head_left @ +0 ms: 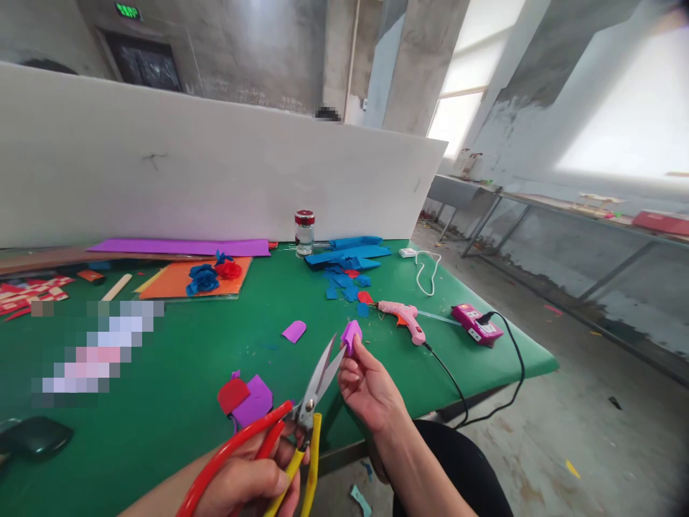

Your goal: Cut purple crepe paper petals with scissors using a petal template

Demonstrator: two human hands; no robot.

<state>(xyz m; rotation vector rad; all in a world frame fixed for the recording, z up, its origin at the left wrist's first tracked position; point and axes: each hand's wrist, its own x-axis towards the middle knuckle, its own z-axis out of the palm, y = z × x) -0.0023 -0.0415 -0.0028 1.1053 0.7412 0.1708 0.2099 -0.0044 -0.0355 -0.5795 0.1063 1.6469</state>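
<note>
My left hand (252,485) grips the red and yellow handles of a pair of scissors (321,377), blades open and pointing up to the right. My right hand (371,391) pinches a small purple foam piece (352,335) right at the blade tips. Both hands are over the near edge of the green table (161,373). Just left of the scissors lie a red cut piece (232,395) and a purple cut piece (257,402). Another purple petal shape (293,331) lies further back.
A pink glue gun (403,316) and a pink power strip (476,324) with black cables lie right. Blue foam scraps (349,262), a glass jar (304,231), foam flowers (207,276) on an orange sheet and a purple sheet (183,248) sit before a white board (215,172).
</note>
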